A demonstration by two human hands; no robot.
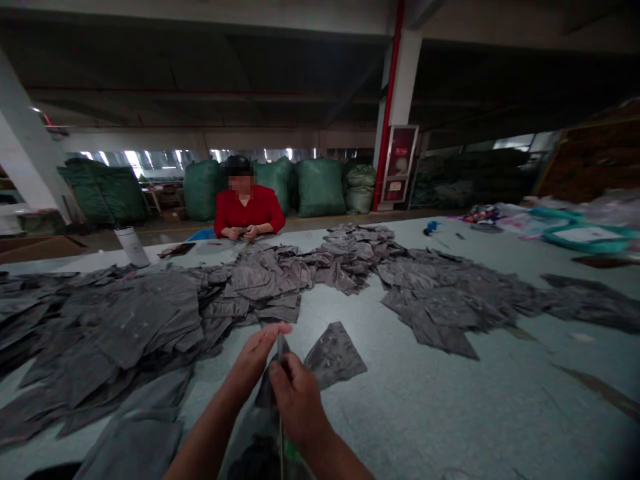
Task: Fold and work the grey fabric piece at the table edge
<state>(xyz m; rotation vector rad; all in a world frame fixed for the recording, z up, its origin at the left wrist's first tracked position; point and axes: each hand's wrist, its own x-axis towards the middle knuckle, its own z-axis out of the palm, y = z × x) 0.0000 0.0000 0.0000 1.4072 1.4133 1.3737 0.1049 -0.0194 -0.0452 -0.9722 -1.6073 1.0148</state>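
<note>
Bare table [440,407] is stretching right of the right hand [297,393], a loose cloth [336,357] is lying just beside it, and the left heap [150,313], far heap [357,250] and right heap [443,290] are blocking the way onward.

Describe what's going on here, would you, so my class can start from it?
Over a pale table, a person's right hand pinches a dark grey fabric piece. The left hand is held close against it; its grip is hard to make out. A loose grey piece lies just beyond the right hand, and a heap of similar pieces spreads on the left. Across the table, a co-worker in red has both hands close together.
</note>
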